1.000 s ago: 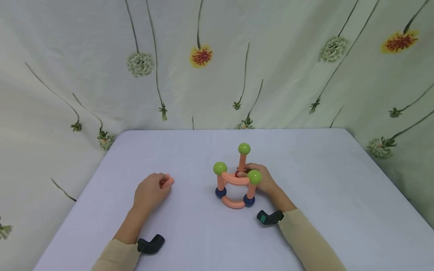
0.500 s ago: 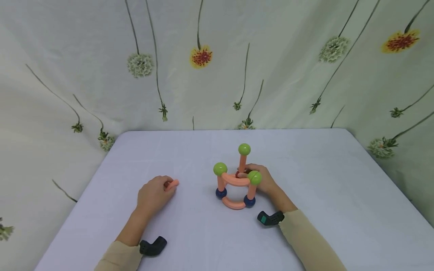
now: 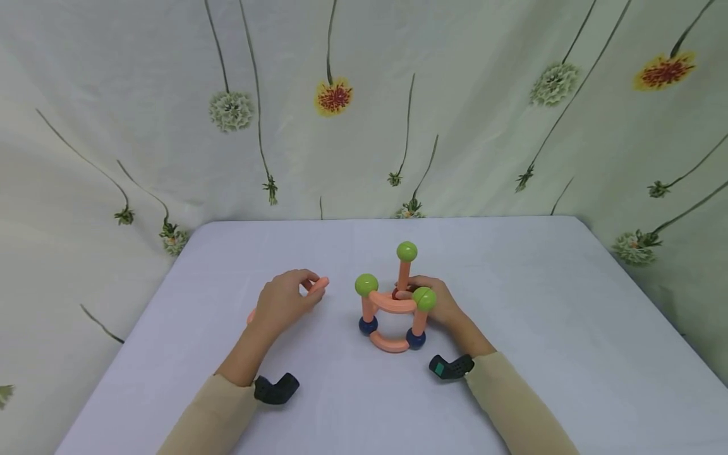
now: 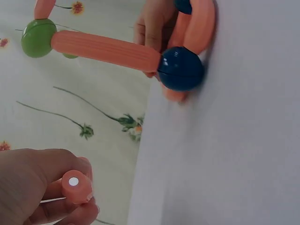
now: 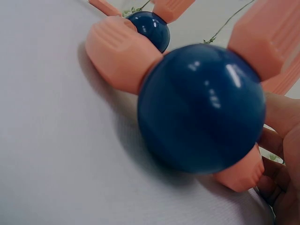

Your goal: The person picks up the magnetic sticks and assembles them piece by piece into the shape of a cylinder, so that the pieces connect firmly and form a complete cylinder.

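Observation:
My left hand (image 3: pixel 282 303) pinches a coral magnetic building stick (image 3: pixel 320 285) between thumb and fingers, left of a stick-and-ball frame. In the left wrist view the white round magnet (image 4: pixel 73 181) on its end shows. The frame stands on the table, with green balls (image 3: pixel 366 284) on top, dark blue balls (image 3: pixel 368 325) at the bottom, and straight and curved coral sticks (image 3: pixel 390 343) joining them. At its back right, my right hand (image 3: pixel 447 309) holds the frame near a mostly hidden red ball (image 3: pixel 395 293). One upright stick (image 3: pixel 404 275) there carries a green ball (image 3: pixel 406 251).
Behind my left wrist, the end of another coral piece (image 3: pixel 251 316) peeks out on the white table (image 3: pixel 540 303). A flower-printed cloth (image 3: pixel 478 107) hangs right behind the table's far edge. Each wrist wears a black camera (image 3: pixel 277 388).
My left hand has moved right and away from me, carrying the stick closer to the frame. This bares another coral piece behind its wrist. The right hand and the frame stay in place.

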`<state>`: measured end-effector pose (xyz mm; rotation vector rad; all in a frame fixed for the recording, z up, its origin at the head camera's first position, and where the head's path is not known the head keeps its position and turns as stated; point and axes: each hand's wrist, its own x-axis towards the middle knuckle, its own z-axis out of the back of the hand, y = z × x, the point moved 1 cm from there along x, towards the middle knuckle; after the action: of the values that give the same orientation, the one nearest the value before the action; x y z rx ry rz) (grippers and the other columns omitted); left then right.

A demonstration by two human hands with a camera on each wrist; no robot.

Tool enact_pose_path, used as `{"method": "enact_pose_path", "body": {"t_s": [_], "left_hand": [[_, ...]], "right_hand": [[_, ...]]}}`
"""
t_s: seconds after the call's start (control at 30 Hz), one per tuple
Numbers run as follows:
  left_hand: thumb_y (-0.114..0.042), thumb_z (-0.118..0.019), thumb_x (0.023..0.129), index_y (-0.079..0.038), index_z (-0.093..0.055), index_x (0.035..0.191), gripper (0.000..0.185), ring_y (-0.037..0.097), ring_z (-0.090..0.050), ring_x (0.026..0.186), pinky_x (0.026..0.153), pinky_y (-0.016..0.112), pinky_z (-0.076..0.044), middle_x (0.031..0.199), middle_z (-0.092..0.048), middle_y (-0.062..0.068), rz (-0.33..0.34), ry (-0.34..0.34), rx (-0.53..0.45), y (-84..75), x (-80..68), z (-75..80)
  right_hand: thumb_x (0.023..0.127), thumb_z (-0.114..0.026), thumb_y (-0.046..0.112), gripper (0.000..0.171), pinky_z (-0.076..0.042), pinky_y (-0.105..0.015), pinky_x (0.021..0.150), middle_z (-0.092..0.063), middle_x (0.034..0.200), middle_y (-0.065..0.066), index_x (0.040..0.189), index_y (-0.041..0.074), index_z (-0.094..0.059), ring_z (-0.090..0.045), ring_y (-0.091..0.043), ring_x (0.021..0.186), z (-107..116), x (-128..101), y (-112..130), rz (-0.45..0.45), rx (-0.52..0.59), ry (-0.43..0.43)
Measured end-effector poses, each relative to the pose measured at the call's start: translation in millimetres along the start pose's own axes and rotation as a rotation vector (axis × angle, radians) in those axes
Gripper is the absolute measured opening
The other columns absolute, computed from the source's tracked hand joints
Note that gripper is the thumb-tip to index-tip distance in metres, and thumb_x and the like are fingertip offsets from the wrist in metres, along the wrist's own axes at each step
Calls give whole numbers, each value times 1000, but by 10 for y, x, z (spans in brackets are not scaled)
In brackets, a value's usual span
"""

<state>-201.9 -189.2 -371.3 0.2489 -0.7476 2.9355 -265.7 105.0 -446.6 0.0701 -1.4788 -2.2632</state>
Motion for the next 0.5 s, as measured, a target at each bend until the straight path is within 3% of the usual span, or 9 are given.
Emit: {"method": "enact_pose_path", "body": {"t_s": [0.23, 0.5], "left_hand": [[-41, -67, 91, -11, -70, 111, 36, 14, -51, 54, 52, 30, -39, 71, -66, -4, -56, 27, -78, -368, 221, 117], [-45, -66, 90, -14, -70, 107, 35, 14, -57, 59, 56, 32, -42, 74, -66, -5, -96, 51, -152, -651, 404, 191]], "right_hand": [[88, -74, 21, 29, -51, -38, 85, -71, 102, -7, 112, 5, -71, -64, -23, 96, 1, -7, -19, 25, 9, -6], [88, -73, 17, 29, -50, -38, 84, -71, 103, -10, 113, 2, -71, -63, -24, 96, 1, -4, -5, 23, 5, -9]]}}
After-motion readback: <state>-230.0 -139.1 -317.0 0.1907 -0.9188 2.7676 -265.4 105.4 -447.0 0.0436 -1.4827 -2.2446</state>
